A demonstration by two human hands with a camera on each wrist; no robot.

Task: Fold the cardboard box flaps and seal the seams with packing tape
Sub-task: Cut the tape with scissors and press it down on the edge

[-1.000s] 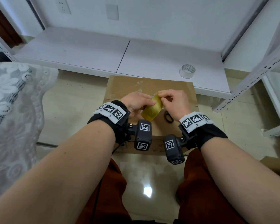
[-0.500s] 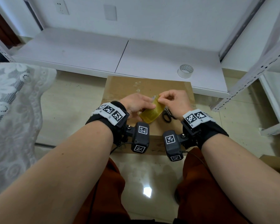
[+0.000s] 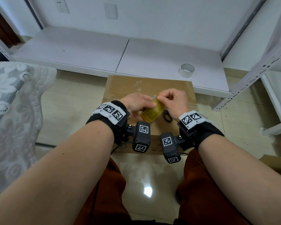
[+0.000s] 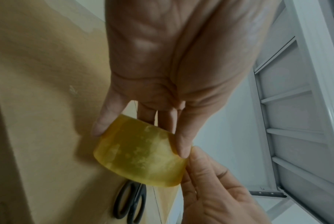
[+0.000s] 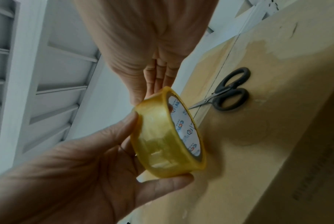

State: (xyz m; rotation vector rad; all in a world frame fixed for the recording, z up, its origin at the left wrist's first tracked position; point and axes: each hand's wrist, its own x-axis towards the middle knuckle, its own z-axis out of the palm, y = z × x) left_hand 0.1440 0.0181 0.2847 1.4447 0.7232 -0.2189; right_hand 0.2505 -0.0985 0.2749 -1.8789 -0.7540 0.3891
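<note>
A brown cardboard box (image 3: 120,88) sits on the floor in front of my knees, its top flaps folded flat. Just above it my left hand (image 3: 141,105) grips a yellow packing tape roll (image 3: 151,112) between thumb and fingers. The roll (image 5: 158,136) has a white printed core. My right hand (image 3: 162,98) pinches the roll's upper rim with thumb and fingertips (image 4: 191,153). No loose tape end shows. Black-handled scissors (image 3: 167,116) lie on the box top along its centre seam, right of the roll.
A clear tape roll (image 3: 187,70) stands on the low white board (image 3: 152,62) behind the box. A white metal rack (image 3: 253,75) rises at the right and a lace cloth (image 3: 11,111) hangs at the left. More cardboard (image 3: 279,161) lies at the right edge.
Both hands have stayed over the box with the roll between them. The roll has turned slightly in my left hand while my right fingertips work at its upper rim.
</note>
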